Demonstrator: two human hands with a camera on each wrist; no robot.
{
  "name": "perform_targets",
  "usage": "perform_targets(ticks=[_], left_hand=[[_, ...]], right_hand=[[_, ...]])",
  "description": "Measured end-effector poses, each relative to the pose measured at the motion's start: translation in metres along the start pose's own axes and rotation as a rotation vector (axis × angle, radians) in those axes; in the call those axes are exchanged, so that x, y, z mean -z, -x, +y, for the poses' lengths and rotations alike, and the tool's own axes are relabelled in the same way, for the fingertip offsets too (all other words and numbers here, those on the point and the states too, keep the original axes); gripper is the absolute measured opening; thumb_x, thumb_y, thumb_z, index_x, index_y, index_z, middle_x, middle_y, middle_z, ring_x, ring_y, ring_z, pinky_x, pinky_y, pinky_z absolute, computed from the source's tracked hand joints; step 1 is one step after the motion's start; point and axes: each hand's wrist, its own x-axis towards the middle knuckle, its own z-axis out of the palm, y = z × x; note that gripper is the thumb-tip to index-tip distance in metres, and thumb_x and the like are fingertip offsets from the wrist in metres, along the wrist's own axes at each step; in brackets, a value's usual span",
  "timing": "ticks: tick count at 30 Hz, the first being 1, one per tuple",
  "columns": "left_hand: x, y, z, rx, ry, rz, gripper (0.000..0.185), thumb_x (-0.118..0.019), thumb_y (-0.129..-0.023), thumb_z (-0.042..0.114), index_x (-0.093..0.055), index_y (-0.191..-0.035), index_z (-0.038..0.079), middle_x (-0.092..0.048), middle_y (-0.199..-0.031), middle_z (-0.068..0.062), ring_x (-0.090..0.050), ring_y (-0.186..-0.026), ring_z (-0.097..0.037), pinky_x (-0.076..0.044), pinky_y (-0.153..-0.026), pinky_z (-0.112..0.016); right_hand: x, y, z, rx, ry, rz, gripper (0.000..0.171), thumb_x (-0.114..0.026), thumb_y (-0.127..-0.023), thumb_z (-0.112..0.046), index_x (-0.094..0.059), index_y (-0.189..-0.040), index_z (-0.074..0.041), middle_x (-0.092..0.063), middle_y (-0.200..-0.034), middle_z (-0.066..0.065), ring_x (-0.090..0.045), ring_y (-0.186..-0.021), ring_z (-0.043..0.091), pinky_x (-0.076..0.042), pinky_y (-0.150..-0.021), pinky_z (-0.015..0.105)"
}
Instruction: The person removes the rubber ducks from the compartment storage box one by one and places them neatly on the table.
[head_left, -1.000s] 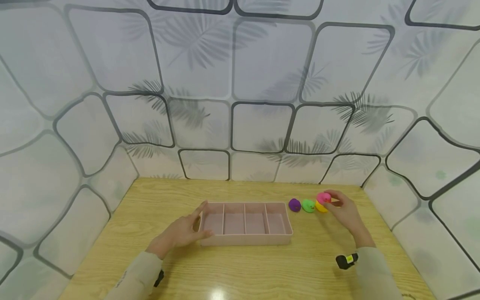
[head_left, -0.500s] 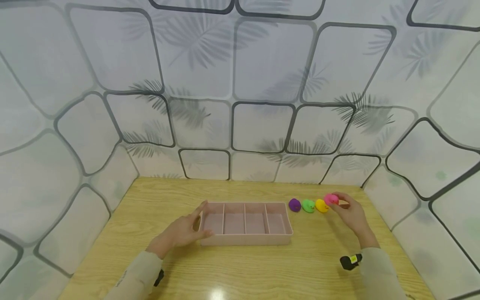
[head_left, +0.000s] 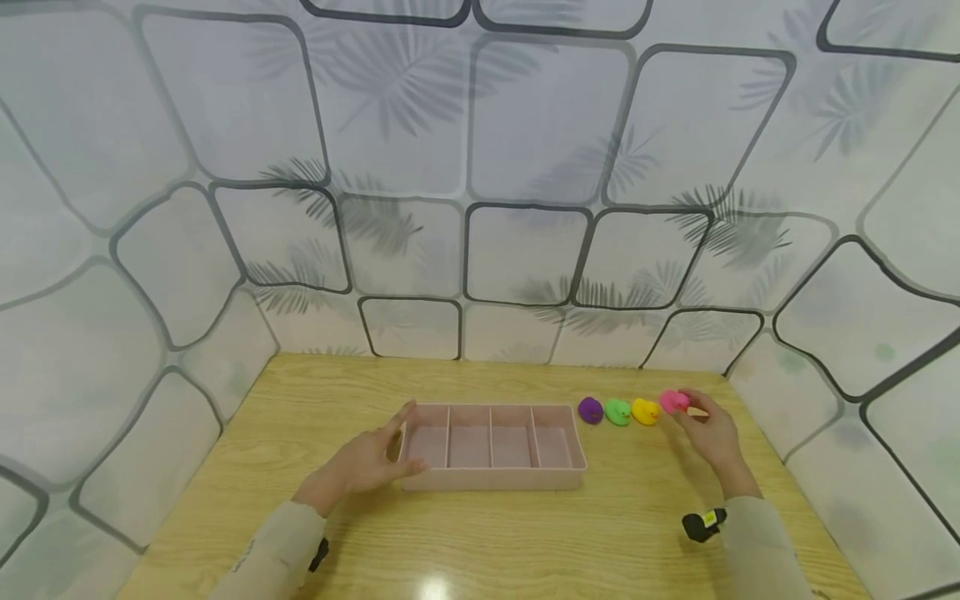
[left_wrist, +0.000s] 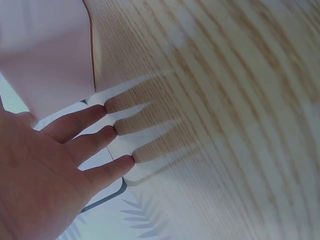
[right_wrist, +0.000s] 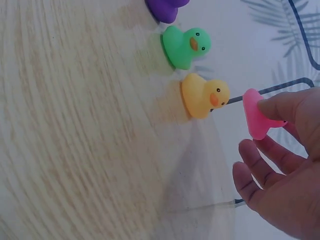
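Note:
A pink toy duck (right_wrist: 256,117) is pinched between the thumb and fingers of my right hand (head_left: 710,429), raised over the table to the right of the other ducks. Its head is partly hidden behind the thumb in the right wrist view. Beside it a yellow duck (right_wrist: 202,96), a green duck (right_wrist: 177,47) and a purple duck (head_left: 590,410) stand in a row. My left hand (head_left: 360,462) rests at the left end of a pale pink divided box (head_left: 491,479), thumb at the front rim and index finger by the back corner. Its other fingers (left_wrist: 95,140) extend straight onto the table.
The box has several compartments side by side, with thin dividers (head_left: 491,437). It sits on a wood-grain table (head_left: 480,550). Patterned fabric walls (head_left: 525,250) close off the back and both sides.
My right hand has moved the pink duck to the right, from overlapping the yellow duck to a spot past it. The left hand and the box have stayed still.

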Motion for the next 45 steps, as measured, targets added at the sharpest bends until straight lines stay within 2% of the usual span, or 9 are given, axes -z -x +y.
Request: perform_targets(ticks=[3,6,9,20,28,32,36,39,45], left_hand=[[0.0,0.0,0.0,-0.001,-0.003,0.003,0.104,-0.067,-0.094,0.067,-0.009,-0.172,0.028,-0.061,-0.148,-0.026,-0.072,-0.105,-0.03,-0.057,-0.089,-0.053],[0.0,-0.001,0.0,0.0,-0.008,0.003,0.105,-0.067,-0.094,0.068,-0.009,-0.172,0.029,-0.061,-0.147,-0.026,-0.072,-0.104,-0.03,-0.057,-0.09,-0.054],[0.001,-0.001,-0.001,0.002,-0.009,0.002,0.105,-0.067,-0.093,0.068,-0.009,-0.172,0.029,-0.061,-0.147,-0.025,-0.072,-0.101,-0.028,-0.057,-0.089,-0.054],[-0.001,0.0,-0.003,-0.002,-0.011,0.014,0.106,-0.066,-0.093,0.07,-0.008,-0.172,0.029,-0.061,-0.147,-0.026,-0.072,-0.11,-0.035,-0.056,-0.095,-0.058],[0.0,-0.001,-0.003,-0.002,-0.006,0.011,0.107,-0.066,-0.093,0.07,-0.008,-0.172,0.028,-0.06,-0.148,-0.027,-0.072,-0.108,-0.034,-0.056,-0.093,-0.056],[-0.001,-0.001,-0.002,-0.003,-0.003,0.007,0.105,-0.067,-0.094,0.068,-0.008,-0.172,0.028,-0.062,-0.146,-0.027,-0.072,-0.1,-0.03,-0.057,-0.088,-0.053],[-0.002,-0.002,-0.001,0.007,0.002,-0.017,0.105,-0.068,-0.094,0.065,-0.005,-0.171,0.033,-0.073,-0.099,-0.018,-0.053,-0.065,-0.016,-0.047,-0.063,-0.039],[-0.002,-0.002,0.0,0.014,0.003,-0.03,0.105,-0.068,-0.094,0.065,-0.002,-0.171,0.036,-0.052,-0.066,-0.003,-0.033,-0.054,-0.013,-0.035,-0.054,-0.033],[-0.001,-0.001,0.001,0.014,0.007,-0.022,0.105,-0.069,-0.095,0.064,-0.001,-0.17,0.037,-0.043,-0.062,0.003,-0.03,-0.053,-0.012,-0.034,-0.053,-0.032]], right_hand=[[-0.002,-0.002,0.003,-0.021,0.007,0.009,0.054,-0.064,-0.105,-0.022,-0.05,-0.152,0.001,-0.055,-0.147,0.035,-0.06,-0.125,0.05,-0.047,-0.079,0.012],[-0.004,-0.004,0.007,-0.031,0.013,-0.004,0.054,-0.062,-0.106,-0.021,-0.048,-0.152,0.003,-0.053,-0.149,0.037,-0.058,-0.128,0.051,-0.056,-0.096,0.032],[-0.008,-0.006,0.012,-0.061,-0.012,-0.027,0.055,-0.059,-0.107,-0.021,-0.045,-0.154,0.004,-0.05,-0.151,0.037,-0.057,-0.13,0.052,-0.051,-0.108,0.057],[-0.014,-0.011,0.024,-0.137,-0.044,-0.043,0.058,-0.059,-0.107,-0.025,-0.044,-0.155,0.002,-0.048,-0.153,0.034,-0.057,-0.129,0.048,-0.051,-0.093,0.034],[-0.017,-0.013,0.022,-0.124,-0.04,-0.07,0.059,-0.057,-0.109,-0.029,-0.042,-0.155,0.004,-0.045,-0.154,0.037,-0.053,-0.132,0.053,-0.046,-0.11,0.058],[-0.017,-0.014,0.026,-0.113,-0.033,-0.095,0.06,-0.055,-0.11,-0.032,-0.041,-0.156,0.004,-0.044,-0.154,0.038,-0.052,-0.134,0.054,-0.045,-0.113,0.062],[-0.017,-0.013,0.034,-0.126,-0.009,-0.117,0.063,-0.053,-0.11,-0.036,-0.04,-0.157,0.004,-0.044,-0.156,0.038,-0.05,-0.138,0.055,-0.045,-0.113,0.063],[-0.018,-0.014,0.036,-0.102,0.038,-0.109,0.063,-0.053,-0.109,-0.037,-0.041,-0.156,0.004,-0.046,-0.154,0.038,-0.051,-0.137,0.056,-0.045,-0.112,0.064],[-0.021,-0.017,0.034,-0.062,0.091,-0.089,0.056,-0.051,-0.109,-0.031,-0.043,-0.154,0.002,-0.044,-0.154,0.04,-0.044,-0.14,0.061,-0.037,-0.115,0.071]])
